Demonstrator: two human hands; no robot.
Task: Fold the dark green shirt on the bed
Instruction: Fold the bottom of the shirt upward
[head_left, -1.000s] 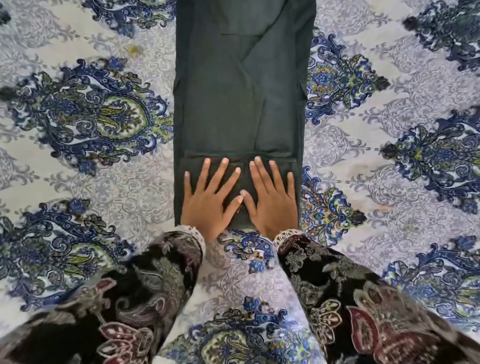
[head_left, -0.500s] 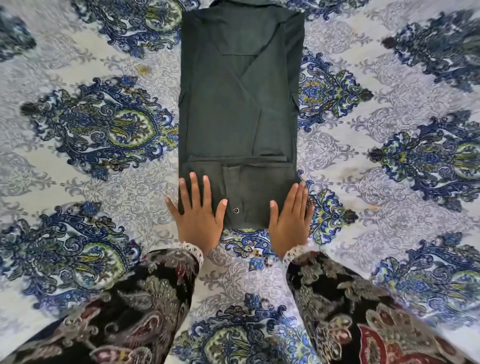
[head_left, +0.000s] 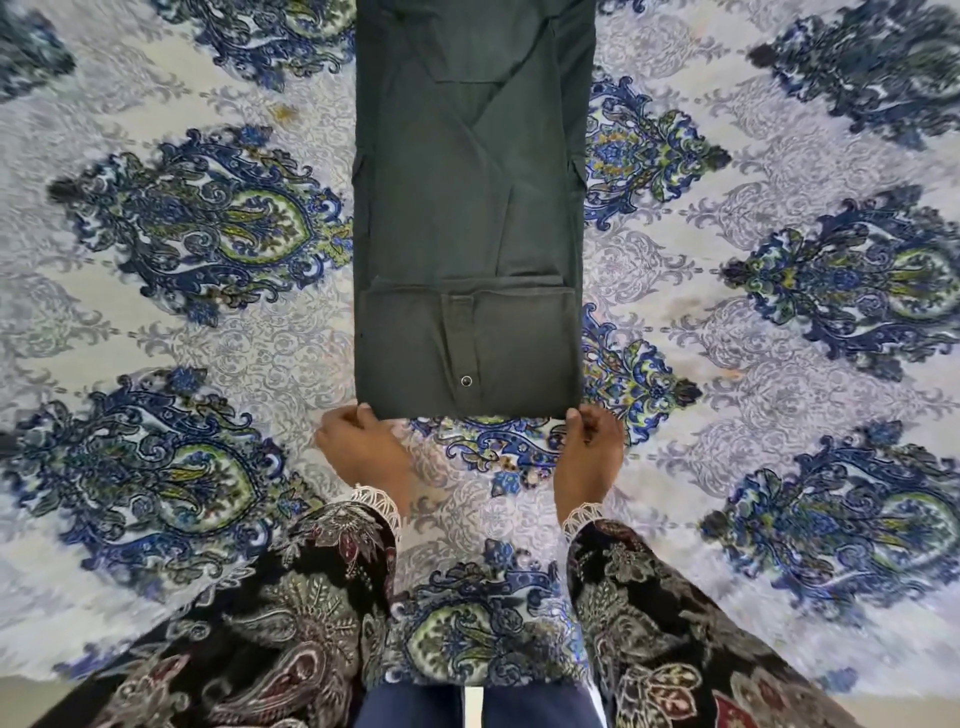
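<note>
Bed (head_left: 727, 322): hands (head_left: 478, 457) pinching shirt (head_left: 467, 208) corners

I see the dark green shirt (head_left: 470, 218) folded into a long strip on the patterned bed (head_left: 197, 338), running toward twelve o'clock. My left hand (head_left: 363, 449) and right hand (head_left: 589, 452) pinch its near corners, one button (head_left: 466, 381) showing.

Shirt (head_left: 470, 208): plain dark green, just beyond the fingertips. Bedspread (head_left: 727, 364): pale grey-white with blue, navy and yellow-green paisley medallions on both sides of the fingers. Sleeves (head_left: 322, 613): black with maroon and grey paisley, white lace cuffs
</note>
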